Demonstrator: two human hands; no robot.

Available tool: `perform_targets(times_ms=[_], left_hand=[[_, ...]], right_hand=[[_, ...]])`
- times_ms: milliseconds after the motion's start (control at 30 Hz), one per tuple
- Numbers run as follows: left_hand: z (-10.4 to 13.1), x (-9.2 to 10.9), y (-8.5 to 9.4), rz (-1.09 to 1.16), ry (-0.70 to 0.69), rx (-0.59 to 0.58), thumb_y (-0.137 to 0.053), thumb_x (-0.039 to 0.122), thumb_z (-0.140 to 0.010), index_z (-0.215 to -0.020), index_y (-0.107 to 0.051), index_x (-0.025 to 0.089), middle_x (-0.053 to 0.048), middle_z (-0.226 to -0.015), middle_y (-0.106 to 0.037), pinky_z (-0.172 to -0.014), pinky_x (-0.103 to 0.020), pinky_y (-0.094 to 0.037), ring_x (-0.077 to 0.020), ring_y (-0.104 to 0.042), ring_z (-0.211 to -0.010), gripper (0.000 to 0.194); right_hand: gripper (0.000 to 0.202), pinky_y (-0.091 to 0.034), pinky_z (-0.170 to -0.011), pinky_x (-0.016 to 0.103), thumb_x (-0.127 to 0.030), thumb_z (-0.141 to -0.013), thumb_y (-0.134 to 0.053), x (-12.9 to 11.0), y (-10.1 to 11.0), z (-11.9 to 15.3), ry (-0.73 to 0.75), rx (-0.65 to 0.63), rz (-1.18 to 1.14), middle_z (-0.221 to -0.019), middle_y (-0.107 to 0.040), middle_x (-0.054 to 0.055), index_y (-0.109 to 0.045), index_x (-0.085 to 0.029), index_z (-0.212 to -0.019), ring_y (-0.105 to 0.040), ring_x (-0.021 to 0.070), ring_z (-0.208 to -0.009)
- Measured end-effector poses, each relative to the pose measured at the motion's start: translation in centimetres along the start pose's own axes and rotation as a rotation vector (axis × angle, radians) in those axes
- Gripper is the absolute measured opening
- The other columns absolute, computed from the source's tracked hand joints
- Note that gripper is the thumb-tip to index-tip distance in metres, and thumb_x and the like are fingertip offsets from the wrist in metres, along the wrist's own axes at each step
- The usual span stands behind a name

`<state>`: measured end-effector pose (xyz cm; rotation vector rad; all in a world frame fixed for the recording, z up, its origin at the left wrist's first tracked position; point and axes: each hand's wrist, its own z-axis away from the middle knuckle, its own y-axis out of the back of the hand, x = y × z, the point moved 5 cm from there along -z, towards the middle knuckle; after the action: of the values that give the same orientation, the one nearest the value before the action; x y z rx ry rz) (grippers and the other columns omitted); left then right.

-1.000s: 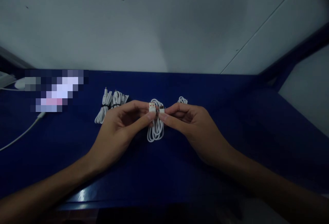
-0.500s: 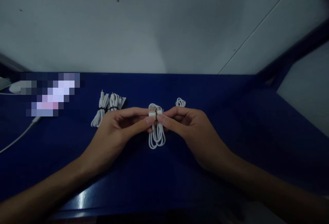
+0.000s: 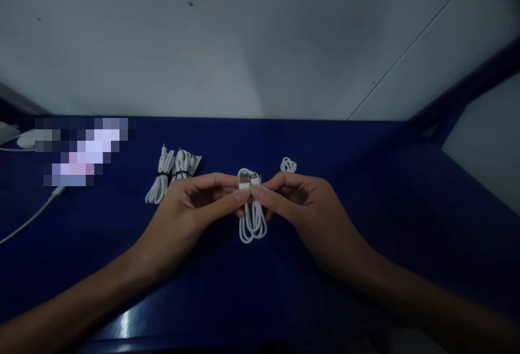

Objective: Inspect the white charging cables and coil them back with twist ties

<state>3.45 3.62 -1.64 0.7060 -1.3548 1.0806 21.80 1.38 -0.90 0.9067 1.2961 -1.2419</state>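
Observation:
Between my two hands hangs a coiled white USB cable (image 3: 252,227), its loops pointing down over the blue table. My left hand (image 3: 190,202) pinches it from the left, thumb on the plug with the metal USB end. My right hand (image 3: 303,200) grips the other side, thumb on the second white plug. Both plugs lie side by side at the top of the coil. The fingers behind the cable are partly hidden. Beyond my left hand lie white cable bundles (image 3: 159,178) tied with black ties. Another white coiled cable (image 3: 288,165) shows just past my right hand.
The blue table (image 3: 227,305) meets a pale wall (image 3: 162,45) at its back edge. At the left is a blurred-out bright object (image 3: 91,151) with a white cord (image 3: 30,224) running from it. A blue frame bar (image 3: 479,80) slopes along the right.
The view has shifted slightly, so everything sits a little lower and further right. Both hands keep hold of the cable, and its coil tilts a bit more.

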Motion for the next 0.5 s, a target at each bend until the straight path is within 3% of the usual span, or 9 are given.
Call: perform_targets(times_ms=[333, 500], left_hand=[[-0.08, -0.22, -0.05, 0.011, 0.03, -0.024, -0.084, 0.018, -0.1, -0.117, -0.091, 0.029, -0.001, -0.091, -0.083, -0.089, -0.021, -0.062, -0.0144, -0.079, -0.092, 0.021], [-0.12, -0.42, 0.08, 0.011, 0.033, -0.012, -0.086, 0.023, -0.1, -0.118, -0.09, 0.028, -0.003, -0.095, -0.083, -0.091, -0.025, -0.062, -0.0157, -0.078, -0.094, 0.019]], right_hand=[[0.017, -0.063, -0.073, 0.023, -0.027, -0.098, -0.086, 0.03, 0.06, -0.06, -0.007, 0.016, 0.039, -0.081, -0.082, 0.0, -0.084, -0.024, -0.082, -0.077, 0.0136, -0.077], [0.011, -0.063, -0.075, 0.025, -0.028, -0.099, -0.086, 0.03, 0.13, -0.21, 0.004, 0.012, 0.051, -0.089, -0.085, 0.002, -0.088, -0.026, -0.089, -0.078, 0.0153, -0.082]])
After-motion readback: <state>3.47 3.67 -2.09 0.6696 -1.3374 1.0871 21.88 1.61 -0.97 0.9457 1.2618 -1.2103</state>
